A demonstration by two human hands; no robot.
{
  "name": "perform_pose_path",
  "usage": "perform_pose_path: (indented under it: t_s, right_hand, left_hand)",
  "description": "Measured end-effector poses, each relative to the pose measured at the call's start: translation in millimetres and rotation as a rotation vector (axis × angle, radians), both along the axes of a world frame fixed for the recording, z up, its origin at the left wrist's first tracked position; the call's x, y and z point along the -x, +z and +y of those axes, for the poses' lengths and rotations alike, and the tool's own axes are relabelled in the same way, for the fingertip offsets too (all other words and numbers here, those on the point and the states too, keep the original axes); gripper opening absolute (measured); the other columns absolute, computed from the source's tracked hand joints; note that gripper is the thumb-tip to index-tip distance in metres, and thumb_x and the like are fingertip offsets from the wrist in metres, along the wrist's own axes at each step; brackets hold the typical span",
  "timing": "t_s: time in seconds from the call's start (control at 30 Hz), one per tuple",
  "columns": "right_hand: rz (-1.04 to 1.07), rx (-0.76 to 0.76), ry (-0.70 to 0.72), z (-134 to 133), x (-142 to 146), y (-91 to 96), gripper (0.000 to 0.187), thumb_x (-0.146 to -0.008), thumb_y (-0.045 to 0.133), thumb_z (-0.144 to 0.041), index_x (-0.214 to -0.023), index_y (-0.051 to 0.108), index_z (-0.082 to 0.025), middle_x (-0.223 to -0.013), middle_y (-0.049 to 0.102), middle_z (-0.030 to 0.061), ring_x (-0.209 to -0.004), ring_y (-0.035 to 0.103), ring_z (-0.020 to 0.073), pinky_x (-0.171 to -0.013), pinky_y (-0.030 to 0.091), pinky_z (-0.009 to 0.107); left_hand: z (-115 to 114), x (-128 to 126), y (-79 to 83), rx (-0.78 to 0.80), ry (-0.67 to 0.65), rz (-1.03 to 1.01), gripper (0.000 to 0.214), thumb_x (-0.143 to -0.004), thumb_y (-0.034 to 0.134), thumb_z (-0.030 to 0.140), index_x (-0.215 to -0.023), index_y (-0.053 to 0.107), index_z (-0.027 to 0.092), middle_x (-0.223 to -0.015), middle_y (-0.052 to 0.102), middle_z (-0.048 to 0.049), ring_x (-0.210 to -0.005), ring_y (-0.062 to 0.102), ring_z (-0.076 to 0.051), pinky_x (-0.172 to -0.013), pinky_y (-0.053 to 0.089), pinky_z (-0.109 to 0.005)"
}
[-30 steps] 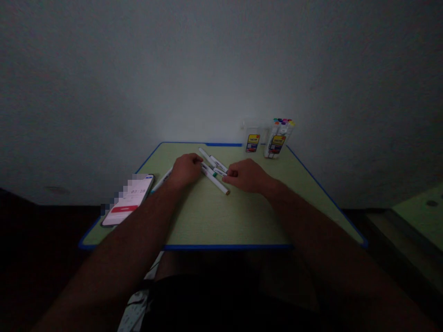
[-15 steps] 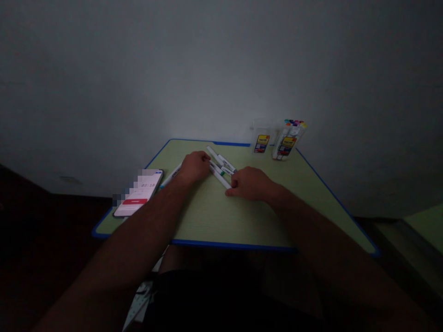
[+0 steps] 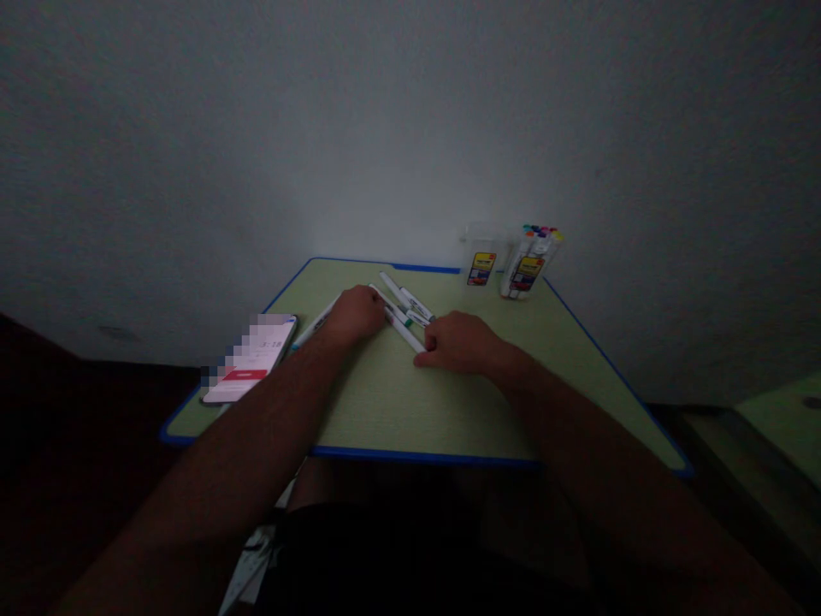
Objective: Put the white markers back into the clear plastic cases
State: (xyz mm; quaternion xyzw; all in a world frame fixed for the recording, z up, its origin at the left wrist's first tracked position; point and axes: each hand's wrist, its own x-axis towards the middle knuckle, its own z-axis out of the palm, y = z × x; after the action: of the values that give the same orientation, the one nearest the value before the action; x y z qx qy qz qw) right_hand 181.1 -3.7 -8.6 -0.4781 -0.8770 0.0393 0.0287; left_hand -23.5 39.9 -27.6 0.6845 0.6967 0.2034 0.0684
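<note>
Several white marker pens (image 3: pixel 404 311) lie side by side at the middle of a green desk (image 3: pixel 398 402) with a blue rim. My left hand (image 3: pixel 357 313) rests curled at the pens' left ends, fingers closed against them. My right hand (image 3: pixel 460 342) lies curled at their right ends, its fingertips pinched on the nearest pen (image 3: pixel 410 335). One more white pen (image 3: pixel 315 325) pokes out to the left from under my left hand. The light is dim.
A phone (image 3: pixel 251 358) with a lit screen lies at the desk's left edge. Two clear packs stand at the back right: one looks empty (image 3: pixel 481 257), the other holds coloured markers (image 3: pixel 529 260). A pale wall rises behind the desk. Another green surface (image 3: pixel 788 419) shows at right.
My right hand slid toward me along the nearest pen and covered its end. My left hand stayed at the pens' left ends. The view shifted slightly.
</note>
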Motion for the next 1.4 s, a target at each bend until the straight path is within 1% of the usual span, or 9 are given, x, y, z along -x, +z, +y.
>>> perform_pose_path:
  t_s: [0.3,0.4,0.57,0.67,0.83,1.0,1.13,1.23,1.4]
  right_hand:
    - [0.005,-0.012,0.018,1,-1,-1.8,0.031,-0.075,0.071,-0.052,-0.079,0.076,-0.022,-0.079,0.073,0.0067,-0.066,0.063,0.0185,-0.056,0.039,0.029]
    - [0.012,-0.009,0.015,0,1,-1.6,0.027,-0.075,0.070,-0.047,-0.079,0.075,-0.021,-0.080,0.073,0.0071,-0.067,0.063,0.0185,-0.057,0.039,0.028]
    - [0.071,-0.034,-0.017,-2,3,0.3,0.020,-0.076,0.067,-0.040,-0.077,0.074,-0.022,-0.078,0.073,0.0054,-0.066,0.062,0.0181,-0.055,0.035,0.029]
    - [0.142,-0.071,-0.063,2,-1,1.1,0.017,-0.075,0.067,-0.038,-0.077,0.073,-0.023,-0.076,0.072,0.0043,-0.067,0.061,0.0178,-0.057,0.034,0.028]
    - [0.359,-0.191,-0.175,14,-16,3.9,0.018,-0.077,0.066,-0.036,-0.081,0.072,-0.020,-0.077,0.072,0.0034,-0.067,0.060,0.0158,-0.060,0.037,0.028]
    - [0.606,-0.224,-0.228,22,-28,5.8,0.017,-0.079,0.068,-0.033,-0.082,0.071,-0.017,-0.076,0.070,0.0030,-0.067,0.060,0.0133,-0.065,0.042,0.027]
    - [0.773,-0.183,-0.253,30,-29,0.1,0.016,-0.078,0.070,-0.033,-0.084,0.071,-0.018,-0.077,0.070,0.0024,-0.068,0.061,0.0133,-0.067,0.045,0.027]
    - [0.906,-0.136,-0.270,37,-29,-7.6,0.017,-0.078,0.069,-0.032,-0.086,0.070,-0.018,-0.079,0.070,0.0026,-0.071,0.062,0.0137,-0.067,0.047,0.028]
    - [1.179,0.052,-0.351,42,-27,-12.3,0.018,-0.079,0.067,-0.032,-0.088,0.067,-0.017,-0.075,0.067,0.0016,-0.058,0.055,0.0099,-0.053,0.042,0.022]
  left_hand:
    - [0,0,1.5,0.049,-0.012,0.069,0.030,-0.087,0.050,0.029,-0.090,0.077,0.016,-0.100,0.074,-0.0214,-0.089,0.070,-0.030,-0.079,0.052,-0.038]
    - [-2,0,3.4,0.031,0.014,0.018,0.026,-0.085,0.052,0.028,-0.089,0.076,0.018,-0.099,0.074,-0.0194,-0.091,0.069,-0.030,-0.080,0.051,-0.038]
    - [-3,-1,8.0,-0.079,0.064,-0.093,0.019,-0.083,0.054,0.024,-0.085,0.072,0.018,-0.098,0.074,-0.0176,-0.091,0.068,-0.029,-0.082,0.050,-0.039]
    - [0,1,10.0,-0.164,0.105,-0.233,0.015,-0.082,0.055,0.024,-0.082,0.068,0.018,-0.095,0.074,-0.0142,-0.090,0.068,-0.027,-0.083,0.051,-0.039]
    - [6,1,9.1,-0.300,0.114,-0.705,0.006,-0.077,0.058,0.023,-0.078,0.063,0.018,-0.079,0.072,-0.0074,-0.075,0.067,-0.019,-0.072,0.053,-0.032]
    - [3,-6,13.0,-0.268,0.121,-1.013,0.007,-0.077,0.059,0.020,-0.083,0.060,0.017,-0.077,0.069,-0.0063,-0.065,0.063,-0.015,-0.064,0.052,-0.029]
    - [0,-9,15.5,-0.305,0.095,-1.073,0.022,-0.076,0.060,0.020,-0.096,0.066,0.017,-0.080,0.070,-0.0061,-0.065,0.062,-0.015,-0.064,0.053,-0.030]
    - [0,-8,14.5,-0.331,0.064,-1.060,0.023,-0.076,0.059,0.022,-0.095,0.070,0.017,-0.080,0.070,-0.0061,-0.066,0.061,-0.014,-0.064,0.053,-0.030]
    - [1,-10,13.4,-0.335,0.064,-1.050,0.019,-0.075,0.059,0.019,-0.090,0.070,0.017,-0.077,0.068,-0.0048,-0.066,0.061,-0.014,-0.062,0.052,-0.028]
